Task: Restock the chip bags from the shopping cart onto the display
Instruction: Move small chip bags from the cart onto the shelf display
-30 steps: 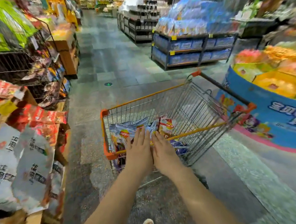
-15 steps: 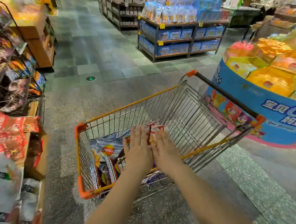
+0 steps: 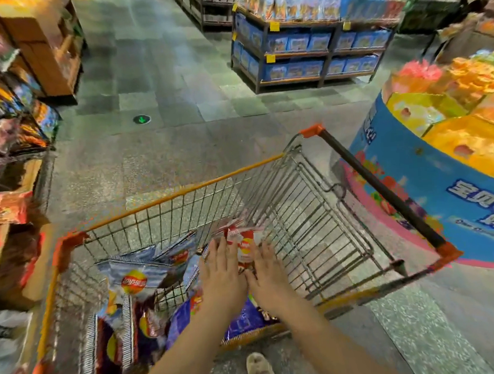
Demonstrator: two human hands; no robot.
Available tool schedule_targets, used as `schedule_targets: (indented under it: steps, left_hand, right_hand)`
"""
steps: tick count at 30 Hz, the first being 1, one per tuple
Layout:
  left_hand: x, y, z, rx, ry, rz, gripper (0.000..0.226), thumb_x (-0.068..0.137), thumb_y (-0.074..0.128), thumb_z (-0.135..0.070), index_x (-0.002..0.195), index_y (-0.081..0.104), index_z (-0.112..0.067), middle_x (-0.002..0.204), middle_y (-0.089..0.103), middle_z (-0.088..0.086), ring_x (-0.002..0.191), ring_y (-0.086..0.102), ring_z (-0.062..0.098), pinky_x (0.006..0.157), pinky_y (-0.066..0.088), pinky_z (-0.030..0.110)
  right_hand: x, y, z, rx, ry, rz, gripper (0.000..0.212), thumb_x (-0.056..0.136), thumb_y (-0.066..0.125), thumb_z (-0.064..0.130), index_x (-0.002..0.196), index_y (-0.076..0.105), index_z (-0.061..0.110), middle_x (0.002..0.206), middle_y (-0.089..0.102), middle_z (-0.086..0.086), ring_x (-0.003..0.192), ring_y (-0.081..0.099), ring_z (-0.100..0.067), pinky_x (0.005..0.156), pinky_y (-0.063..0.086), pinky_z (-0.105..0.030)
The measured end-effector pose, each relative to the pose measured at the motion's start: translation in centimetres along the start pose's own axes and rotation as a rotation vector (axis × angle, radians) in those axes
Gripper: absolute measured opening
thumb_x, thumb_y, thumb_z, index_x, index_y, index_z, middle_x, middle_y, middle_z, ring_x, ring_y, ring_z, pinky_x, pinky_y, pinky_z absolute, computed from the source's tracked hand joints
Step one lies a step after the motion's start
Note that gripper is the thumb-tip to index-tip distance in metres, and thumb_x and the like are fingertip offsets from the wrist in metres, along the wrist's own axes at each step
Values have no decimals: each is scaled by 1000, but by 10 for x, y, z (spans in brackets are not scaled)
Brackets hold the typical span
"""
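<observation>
Risk at this moment is lying chiefly in the grasp itself: the red-and-white chip bag (image 3: 244,244) is standing between two flat palms, not inside curled fingers, so a lift by side pressure alone is likely letting the slick, air-filled pack slide down or pop out, and harder pressing is likely crushing the chips. A second hazard is the wire wall of the shopping cart (image 3: 313,212) just beyond the fingertips, where a rising bag corner could be catching. The left hand (image 3: 223,276) is reaching down into the basket with fingers straight and together, its inner edge apparently touching the bag, though blur is making contact uncertain. The right hand (image 3: 269,274) is mirroring it on the bag's other side, fingers extended, gripping nothing. Both forearms are converging from below, wrists nearly meeting. To the left of the left hand, blue chip bags (image 3: 136,278) are lying heaped; beneath both wrists a purple bag (image 3: 241,321) is resting on the cart floor.
</observation>
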State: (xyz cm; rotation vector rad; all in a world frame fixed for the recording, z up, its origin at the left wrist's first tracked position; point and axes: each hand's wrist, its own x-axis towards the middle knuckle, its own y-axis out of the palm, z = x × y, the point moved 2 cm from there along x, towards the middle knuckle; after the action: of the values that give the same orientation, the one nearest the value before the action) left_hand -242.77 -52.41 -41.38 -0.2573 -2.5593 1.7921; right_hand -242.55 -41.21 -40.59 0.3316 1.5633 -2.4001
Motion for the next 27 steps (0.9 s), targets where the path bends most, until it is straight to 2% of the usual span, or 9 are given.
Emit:
schedule_targets:
  steps: [3, 5, 8, 11, 13, 16, 20, 24, 27]
  left_hand:
    - [34, 14, -17, -35, -51, 67, 67, 98, 28, -35, 149, -15, -28, 159, -13, 2, 143, -22, 23, 115, -9, 47]
    - [50, 25, -19, -8, -29, 57, 64, 94, 16, -45, 145, -18, -29, 160, -9, 4, 143, -21, 20, 115, -8, 47]
    - [83, 49, -15, -5, -48, 104, 74, 74, -4, -54, 144, -14, -35, 160, -3, 4, 145, -15, 22, 116, -7, 45]
    - [111, 78, 4, 25, -85, 165, 68, 94, 25, -48, 141, -23, -45, 159, 5, 8, 146, -5, 28, 116, -2, 46]
    - [122, 102, 17, 48, -97, 179, 81, 95, 43, -42, 138, -25, -48, 154, 21, 16, 143, 16, 35, 115, 11, 48]
    - [137, 136, 38, 129, -91, 187, 90, 90, 52, -40, 142, -21, -40, 140, 37, 21, 126, 41, 41, 105, 33, 52]
    - [155, 172, 60, 210, -108, 381, 74, 98, 40, -39, 147, -15, -39, 155, 10, 17, 139, 24, 35, 111, 23, 42]
    - [173, 198, 67, 179, -99, 407, 84, 97, 46, -32, 141, -25, -43, 158, -4, 18, 142, 19, 35, 113, 23, 40]
    - [183, 215, 72, 177, -70, 417, 95, 95, 50, -28, 123, -41, -37, 156, -15, 20, 140, 22, 36, 111, 26, 39]
  right_hand:
    - [34, -13, -27, -6, -26, 39, 67, 102, 30, 40, 150, -15, 27, 160, -9, -8, 147, -10, -23, 120, -1, -42]
    - [50, -14, -39, 0, -16, 78, 69, 101, 30, 43, 150, -16, 25, 160, -12, -8, 147, -11, -23, 120, 0, -42]
    - [85, -10, -64, 39, 7, 135, 73, 100, 30, 48, 149, -19, 26, 159, -15, -7, 147, -12, -22, 120, 0, -42]
    - [121, 3, -84, 13, 47, 205, 74, 99, 28, 52, 149, -21, 26, 159, -14, -7, 147, -5, -24, 118, -1, -40]
    - [142, 17, -95, -21, 43, 245, 76, 98, 27, 55, 148, -22, 26, 159, -16, -6, 147, -4, -24, 117, 0, -39]
    - [168, 48, -110, -21, 8, 279, 79, 98, 33, 53, 147, -22, 27, 159, -16, -8, 147, -6, -24, 117, -1, -38]
    - [190, 85, -126, -29, -6, 373, 81, 98, 38, 49, 146, -25, 32, 159, -12, -10, 147, -5, -28, 117, 0, -39]
    - [212, 113, -143, -58, -1, 372, 88, 96, 45, 48, 144, -27, 33, 160, -2, -10, 147, 9, -28, 117, 11, -40]
    - [228, 131, -154, -12, 8, 350, 99, 92, 55, 46, 142, -30, 37, 160, 6, -9, 145, 17, -27, 116, 17, -40]
